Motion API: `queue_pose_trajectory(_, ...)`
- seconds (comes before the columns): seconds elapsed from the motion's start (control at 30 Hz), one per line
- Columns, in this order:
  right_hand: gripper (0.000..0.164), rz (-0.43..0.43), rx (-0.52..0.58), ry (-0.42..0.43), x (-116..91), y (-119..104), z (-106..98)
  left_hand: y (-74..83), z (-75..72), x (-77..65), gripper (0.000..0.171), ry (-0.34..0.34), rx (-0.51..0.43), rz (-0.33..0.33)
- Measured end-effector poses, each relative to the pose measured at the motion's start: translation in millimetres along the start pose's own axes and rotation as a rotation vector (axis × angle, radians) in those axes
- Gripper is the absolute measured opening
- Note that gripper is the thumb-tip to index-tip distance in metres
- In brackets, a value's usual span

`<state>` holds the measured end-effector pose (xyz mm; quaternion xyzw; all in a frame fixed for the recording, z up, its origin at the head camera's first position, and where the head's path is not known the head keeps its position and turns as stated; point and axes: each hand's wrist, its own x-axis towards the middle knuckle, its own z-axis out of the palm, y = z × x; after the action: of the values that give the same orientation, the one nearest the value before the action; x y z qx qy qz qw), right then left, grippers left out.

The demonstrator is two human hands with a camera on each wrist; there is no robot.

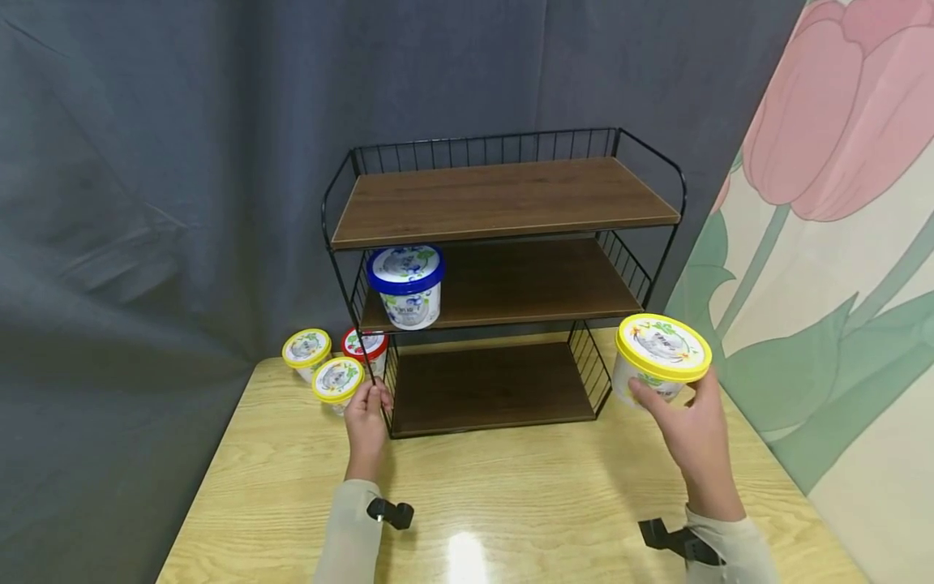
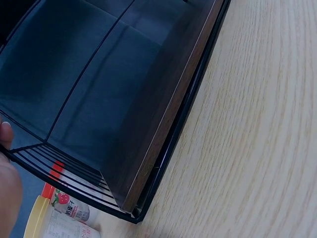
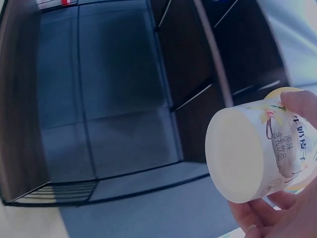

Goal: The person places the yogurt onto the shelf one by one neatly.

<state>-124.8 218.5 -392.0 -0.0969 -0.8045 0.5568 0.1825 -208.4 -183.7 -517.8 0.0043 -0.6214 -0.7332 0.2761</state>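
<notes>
A black wire rack with three brown wooden shelves [image 1: 503,199] stands on the table. My left hand [image 1: 368,418] grips its left front upright low down, and in the left wrist view fingertips [image 2: 6,133] curl over the black wire. To the right of the rack, my right hand [image 1: 693,438] holds a white tub with a yellow lid [image 1: 662,349] up in the air, thumb on its near side. The right wrist view shows the tub's pale round base [image 3: 235,156]. A blue-lidded tub [image 1: 409,288] sits at the left end of the middle shelf.
Left of the rack stand two yellow-lidded tubs [image 1: 306,347] and a red-lidded tub [image 1: 367,345], close to my left hand. A dark grey curtain [image 1: 146,203] hangs behind the light wood table [image 1: 496,495]. A wall with painted tulips [image 1: 824,324] borders the right side.
</notes>
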Motion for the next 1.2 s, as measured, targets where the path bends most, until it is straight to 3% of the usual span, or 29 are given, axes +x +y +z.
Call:
queue_pose_trajectory(0.27,0.078,-0.106,0.049,0.069,-1.9,-34.0,5.2,1.6,-0.2,0.9,0.027,0.0,-0.012,-0.001)
queue_pose_trajectory(0.5,0.075,-0.19,0.054,0.05,0.0,-57.0,13.6,0.3,-1.1,1.5,0.027,0.015,0.002,0.011)
queue_pose_trajectory(0.9,0.075,-0.178,0.134,-0.01,10.8,-85.1,36.8,-1.1,-2.6,3.7,0.028,-0.017,0.017,0.041)
queue_pose_trajectory(0.97,0.075,-0.182,0.151,-0.02,13.0,-89.4,42.9,8.4,-0.8,2.2,0.027,-0.022,0.023,0.023)
queue_pose_trajectory(1.13,0.081,-0.166,0.091,-0.06,21.0,-95.7,59.2,25.3,3.6,-1.8,0.024,-0.012,0.008,-0.027)
queue_pose_trajectory(1.2,0.083,-0.151,0.052,-0.08,24.9,-95.2,65.6,18.3,2.4,-0.7,0.024,-0.006,0.001,-0.03)
